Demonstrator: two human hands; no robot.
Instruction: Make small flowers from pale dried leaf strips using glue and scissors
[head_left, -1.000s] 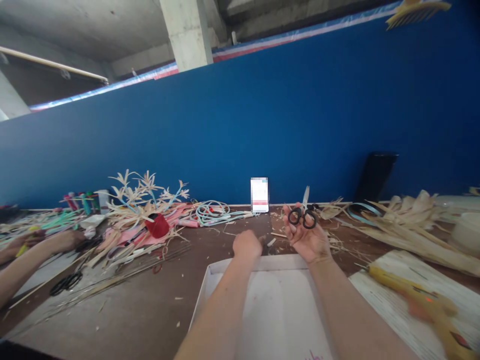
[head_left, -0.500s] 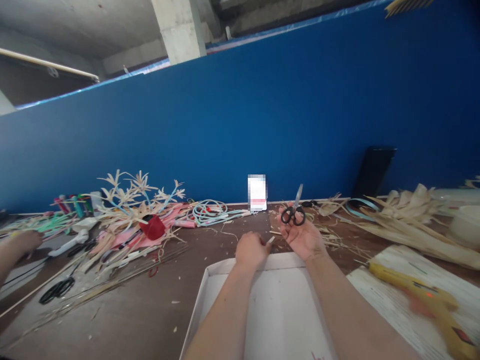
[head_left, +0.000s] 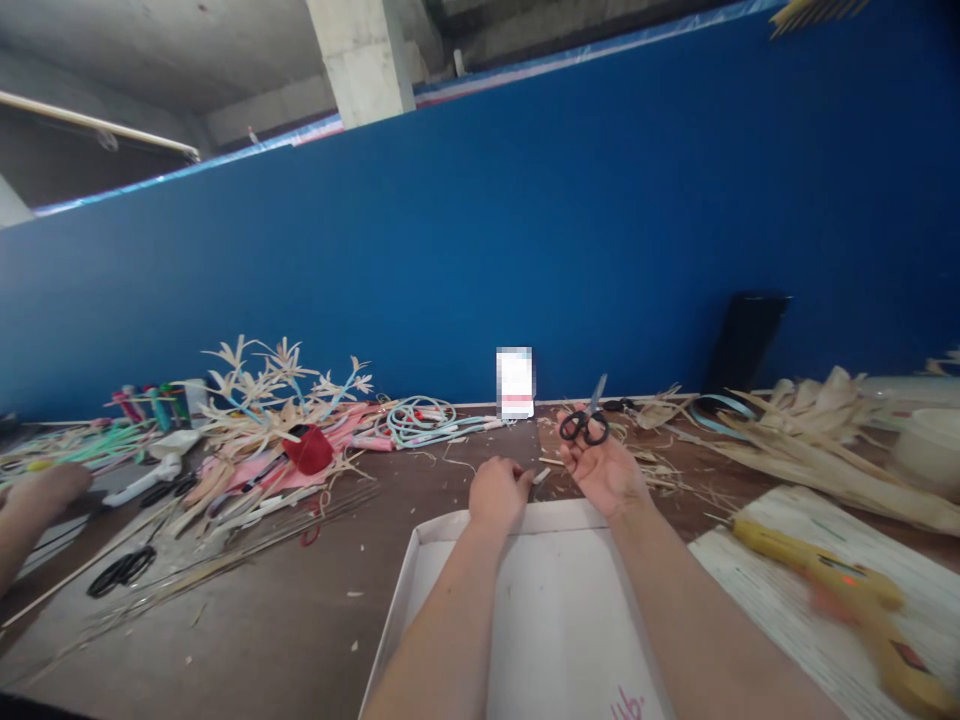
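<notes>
Palm up, my right hand [head_left: 606,470] has black-handled scissors [head_left: 585,427] at its fingers, the blades pointing up and away from me. Beside it on the left, my left hand [head_left: 499,492] is closed, knuckles up, with a small pale strip [head_left: 540,477] sticking out at the fingertips. Its other fingers are partly hidden behind the hand. Both forearms reach over a shallow white box [head_left: 555,600], and my hands are just past its far rim. Thin straw-coloured scraps [head_left: 667,475] lie on the table around my right hand.
A yellow glue gun [head_left: 817,565] lies on paper at right, near dried husks [head_left: 810,460]. Husk flowers [head_left: 262,385], a red ribbon roll [head_left: 309,450], coiled blue cord [head_left: 420,422] and other scissors [head_left: 121,571] lie left. Another person's hand [head_left: 56,490] is at far left.
My hands keep nearly the same pose. The scissors' blades have tilted slightly, and the view has shifted a little. The other person's hand at far left has moved slightly.
</notes>
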